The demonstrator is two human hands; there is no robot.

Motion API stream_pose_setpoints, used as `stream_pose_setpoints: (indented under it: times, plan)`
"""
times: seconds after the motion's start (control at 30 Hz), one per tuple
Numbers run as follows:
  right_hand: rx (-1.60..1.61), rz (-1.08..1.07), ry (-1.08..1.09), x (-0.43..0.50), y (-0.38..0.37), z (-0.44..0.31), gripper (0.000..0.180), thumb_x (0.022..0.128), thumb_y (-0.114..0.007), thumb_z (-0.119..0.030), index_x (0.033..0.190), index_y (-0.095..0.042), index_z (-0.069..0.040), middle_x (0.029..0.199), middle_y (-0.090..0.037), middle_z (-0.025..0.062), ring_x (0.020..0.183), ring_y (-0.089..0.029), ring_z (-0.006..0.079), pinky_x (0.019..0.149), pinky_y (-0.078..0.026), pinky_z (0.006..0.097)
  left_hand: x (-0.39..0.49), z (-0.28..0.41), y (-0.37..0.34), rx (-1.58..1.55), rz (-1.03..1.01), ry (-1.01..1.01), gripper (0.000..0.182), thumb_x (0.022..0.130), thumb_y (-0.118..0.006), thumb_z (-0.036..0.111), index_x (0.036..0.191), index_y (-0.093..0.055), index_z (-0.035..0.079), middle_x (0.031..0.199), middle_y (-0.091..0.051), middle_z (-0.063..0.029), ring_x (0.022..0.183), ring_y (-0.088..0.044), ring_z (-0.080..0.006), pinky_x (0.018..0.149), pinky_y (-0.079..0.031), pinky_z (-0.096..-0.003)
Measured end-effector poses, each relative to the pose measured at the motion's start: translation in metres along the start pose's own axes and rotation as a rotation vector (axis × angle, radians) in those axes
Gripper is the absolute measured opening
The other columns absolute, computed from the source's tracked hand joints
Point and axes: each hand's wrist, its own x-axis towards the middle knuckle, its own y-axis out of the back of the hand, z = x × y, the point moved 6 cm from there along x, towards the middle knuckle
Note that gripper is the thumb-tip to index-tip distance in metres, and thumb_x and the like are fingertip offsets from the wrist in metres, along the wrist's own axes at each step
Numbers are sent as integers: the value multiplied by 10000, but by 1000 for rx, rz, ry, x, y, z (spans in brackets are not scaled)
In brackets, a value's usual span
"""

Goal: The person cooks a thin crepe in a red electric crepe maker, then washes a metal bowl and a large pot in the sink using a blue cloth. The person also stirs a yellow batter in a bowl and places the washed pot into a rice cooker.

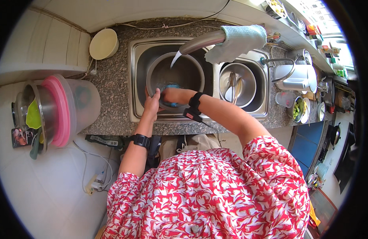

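Observation:
A large round metal pot (184,67) is in the left basin of a steel double sink (132,89). My left hand (152,103) grips the pot's near left rim, thumb up over the edge. My right hand (175,96) reaches inside the pot and presses a blue cloth or scrubber (173,86) against its lower inner wall; the fingers are partly hidden. Water runs into the pot from a faucet (201,41) with a light green towel (246,38) draped over it. In the right basin a steel bowl (252,85) holds utensils, among them a knife.
A cream bowl (104,44) stands on the speckled stone counter (112,89) at the back left. Further left are stacked tubs with a pink basin (57,110). On the right are a white pitcher (291,77), a clear cup (284,99) and a bowl of cut green vegetables (296,110).

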Motion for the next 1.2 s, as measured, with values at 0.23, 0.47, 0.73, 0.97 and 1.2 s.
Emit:
stream_pose_setpoints:
  times: [0.23,0.47,0.73,0.97,1.2]
  plan:
    - [1301,116,107,1,-4,-35,251,987,-554,-91,1205,-646,-6,1113,-680,124,1043,-633,185,876,-508,348,-8,3,-6,2,-34,-68,722,996,-421,630,1507,-191,174,1394,-478,-173,1148,-624,-316,811,-619,-456]
    - [-365,100,130,-35,13,-44,313,843,-589,-107,1130,-708,-63,957,-723,174,919,-694,325,810,-517,429,4,1,10,-26,74,-84,743,991,-375,666,1431,-353,68,1257,-599,-153,1100,-665,-262,801,-632,-418]
    - [-135,485,263,-32,4,-46,315,765,-595,-28,1048,-731,-52,959,-714,207,923,-677,401,810,-526,471,18,-8,13,-35,76,-106,834,991,-468,613,1575,-54,185,1374,-510,-183,1111,-623,-296,760,-607,-436]
    - [-873,377,249,-63,16,-22,186,771,-621,-107,891,-761,-128,838,-716,82,961,-635,294,873,-464,408,21,10,32,26,165,-145,839,911,-564,209,1590,-73,248,1291,-555,-195,984,-643,-274,631,-569,-387]
    - [-1369,264,13,-57,47,10,193,828,-592,-186,794,-776,-141,892,-742,38,944,-659,237,767,-495,394,7,23,24,178,186,-106,921,785,-551,14,1593,-140,175,1177,-600,-160,891,-647,-246,618,-549,-356]
